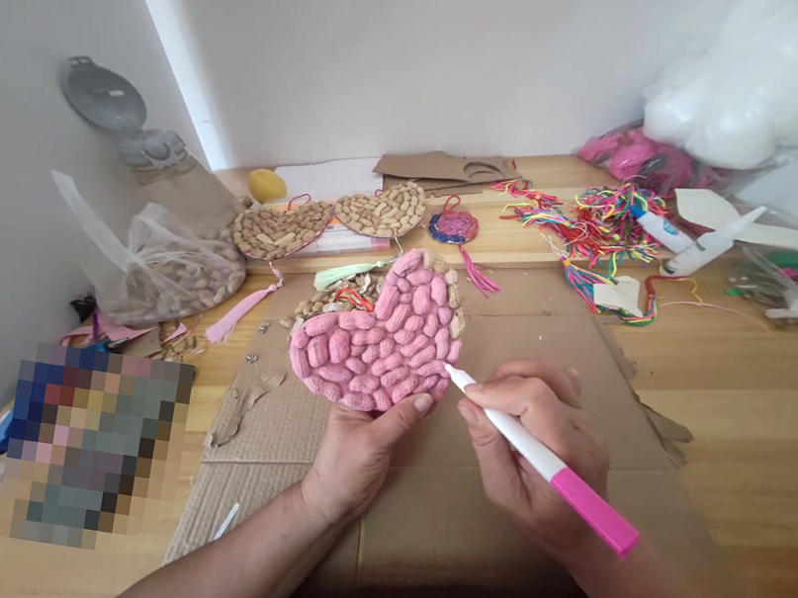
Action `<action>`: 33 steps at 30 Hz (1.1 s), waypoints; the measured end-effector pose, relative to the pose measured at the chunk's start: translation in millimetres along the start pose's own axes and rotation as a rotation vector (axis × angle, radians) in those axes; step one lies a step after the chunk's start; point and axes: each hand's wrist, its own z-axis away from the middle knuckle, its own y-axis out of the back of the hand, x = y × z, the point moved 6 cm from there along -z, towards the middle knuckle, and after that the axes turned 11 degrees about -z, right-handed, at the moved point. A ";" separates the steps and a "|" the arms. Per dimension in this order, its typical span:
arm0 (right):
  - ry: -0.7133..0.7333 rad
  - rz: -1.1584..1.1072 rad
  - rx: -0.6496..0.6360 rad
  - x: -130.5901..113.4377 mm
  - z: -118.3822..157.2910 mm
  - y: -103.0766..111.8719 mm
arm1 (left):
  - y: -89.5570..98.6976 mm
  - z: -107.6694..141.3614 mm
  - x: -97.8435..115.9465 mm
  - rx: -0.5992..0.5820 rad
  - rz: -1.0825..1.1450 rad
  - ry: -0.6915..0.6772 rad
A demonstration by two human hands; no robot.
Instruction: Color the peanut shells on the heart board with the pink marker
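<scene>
A heart covered in peanuts, mostly coloured pink, is held up above a cardboard sheet. My left hand grips it from below, the thumb on its lower right edge. Uncoloured tan peanuts show along its upper right side. My right hand is closed around a white marker with a pink end. The marker's tip is at the heart's right edge; whether it touches is hard to tell. Behind the heart lie loose peanuts and shells, partly hidden.
Two tan peanut hearts with tassels and a small round ornament lie at the back. Colourful threads, glue bottles and plastic bags are at the right. A bag of peanuts stands left, near a pixelated area.
</scene>
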 end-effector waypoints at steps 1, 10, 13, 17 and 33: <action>-0.001 -0.003 -0.003 -0.1 0.0 0.0 | 0.0 0.2 -0.1 0.002 -0.001 0.003; -0.021 -0.010 0.005 -0.1 0.7 0.3 | -2.0 0.4 -0.1 -0.019 -0.010 -0.003; -0.016 -0.034 -0.028 -0.8 1.1 -2.3 | -1.4 0.7 0.0 -0.009 -0.015 -0.014; -0.010 -0.020 -0.027 -0.2 0.4 -2.4 | -0.6 0.7 -0.6 -0.002 -0.001 -0.007; -0.077 -0.055 -0.003 5.3 -0.7 1.8 | -2.0 0.2 -1.2 -0.040 -0.031 -0.029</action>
